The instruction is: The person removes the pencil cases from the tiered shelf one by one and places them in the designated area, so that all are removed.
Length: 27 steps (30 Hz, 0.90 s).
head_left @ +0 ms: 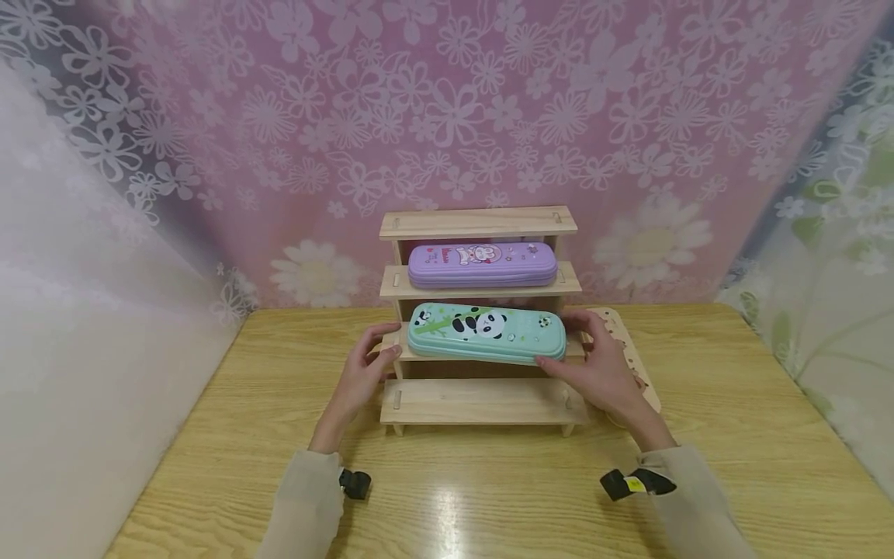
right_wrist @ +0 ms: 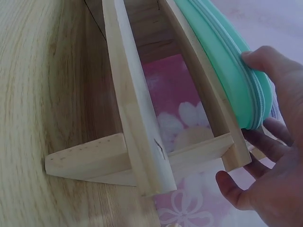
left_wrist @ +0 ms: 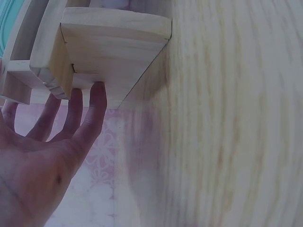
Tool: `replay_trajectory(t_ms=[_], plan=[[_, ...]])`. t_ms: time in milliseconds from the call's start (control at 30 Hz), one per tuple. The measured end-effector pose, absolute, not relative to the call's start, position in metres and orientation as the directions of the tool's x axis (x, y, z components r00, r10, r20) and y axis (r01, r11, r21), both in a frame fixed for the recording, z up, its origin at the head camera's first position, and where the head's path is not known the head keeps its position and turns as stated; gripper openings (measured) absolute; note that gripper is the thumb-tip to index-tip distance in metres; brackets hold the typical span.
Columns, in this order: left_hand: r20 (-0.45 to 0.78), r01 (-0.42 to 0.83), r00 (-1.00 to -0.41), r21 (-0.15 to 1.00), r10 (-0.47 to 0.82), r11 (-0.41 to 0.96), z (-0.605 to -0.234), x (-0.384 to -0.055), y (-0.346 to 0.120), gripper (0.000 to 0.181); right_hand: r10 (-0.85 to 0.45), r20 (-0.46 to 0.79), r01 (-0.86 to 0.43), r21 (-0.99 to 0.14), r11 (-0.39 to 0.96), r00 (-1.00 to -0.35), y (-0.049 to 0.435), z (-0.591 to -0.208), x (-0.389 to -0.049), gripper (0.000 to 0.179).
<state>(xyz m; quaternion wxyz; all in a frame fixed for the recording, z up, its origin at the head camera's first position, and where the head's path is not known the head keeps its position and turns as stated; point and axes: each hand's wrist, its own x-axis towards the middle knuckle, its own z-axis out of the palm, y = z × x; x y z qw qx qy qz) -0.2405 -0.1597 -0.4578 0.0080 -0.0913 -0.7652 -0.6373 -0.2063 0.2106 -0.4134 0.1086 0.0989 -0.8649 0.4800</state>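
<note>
Wooden table (head_left: pixel 733 435): both hands (head_left: pixel 363 376) flank teal pencil case (head_left: pixel 486 332).

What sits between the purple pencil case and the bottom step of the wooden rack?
In the head view, the teal panda pencil case lies on the step between them.

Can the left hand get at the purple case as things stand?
Probably yes. The purple case lies one step above the green case, its front open, and the left hand sits just below with nothing between.
</note>
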Motion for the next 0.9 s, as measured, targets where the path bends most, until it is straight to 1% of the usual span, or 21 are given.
replay_trajectory(t_ms=[100, 233, 367, 467, 533, 767, 900], plan=[[0.132, 0.154, -0.982, 0.973, 0.133, 0.172, -0.458, -0.24, -0.159, 0.038, -0.1, 0.35, -0.346, -0.765, 0.543, -0.931, 0.212, -0.415, -0.204, 0.08], [0.129, 0.151, -0.983, 0.974, 0.133, 0.172, -0.459, -0.24, -0.159, 0.038, -0.149, 0.457, -0.451, -0.676, 0.583, -0.877, 0.217, -0.419, -0.203, 0.08], [0.124, 0.146, -0.984, 0.974, 0.131, 0.172, -0.46, -0.24, -0.159, 0.037, -0.186, 0.544, -0.536, -0.604, 0.589, -0.818, 0.222, -0.421, -0.201, 0.079], [0.123, 0.144, -0.984, 0.974, 0.126, 0.176, -0.46, -0.24, -0.159, 0.037, -0.199, 0.585, -0.575, -0.576, 0.581, -0.786, 0.225, -0.422, -0.198, 0.08], [0.122, 0.142, -0.985, 0.974, 0.12, 0.176, -0.461, -0.242, -0.16, 0.037, -0.197, 0.597, -0.583, -0.568, 0.581, -0.778, 0.228, -0.423, -0.196, 0.082], [0.132, 0.152, -0.984, 0.973, 0.122, 0.171, -0.464, -0.244, -0.161, 0.037, -0.194, 0.588, -0.593, -0.624, 0.509, -0.785, 0.238, -0.426, -0.188, 0.088], [0.135, 0.154, -0.983, 0.974, 0.125, 0.163, -0.463, -0.243, -0.161, 0.036, -0.206, 0.585, -0.598, -0.627, 0.5, -0.785, 0.243, -0.427, -0.186, 0.09]])
